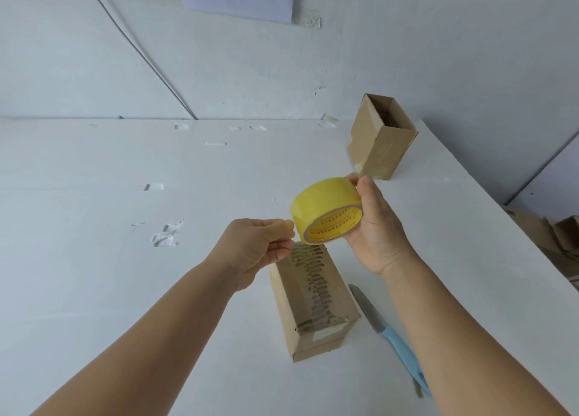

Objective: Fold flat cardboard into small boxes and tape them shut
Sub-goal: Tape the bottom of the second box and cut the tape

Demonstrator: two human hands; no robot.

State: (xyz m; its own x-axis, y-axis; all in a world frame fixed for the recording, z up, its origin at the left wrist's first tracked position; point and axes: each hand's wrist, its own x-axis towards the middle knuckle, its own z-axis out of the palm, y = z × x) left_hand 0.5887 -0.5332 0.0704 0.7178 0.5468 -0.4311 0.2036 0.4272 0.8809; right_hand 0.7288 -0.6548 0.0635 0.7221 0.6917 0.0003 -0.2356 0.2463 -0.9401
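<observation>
My right hand (377,227) grips a yellow tape roll (324,210) in the air above a small brown cardboard box (313,302). My left hand (257,246) is at the roll's left edge, thumb and fingers pinched together on the tape's loose end. The box lies on the white table (125,259) with its top flaps closed and torn, taped marks along the seam. A second cardboard box (380,139) stands open-topped at the far right of the table.
A knife with a light blue handle (401,346) lies on the table just right of the near box, partly under my right forearm. Bits of old tape (166,235) stick to the tabletop. Cardboard pieces (551,237) lie beyond the table's right edge.
</observation>
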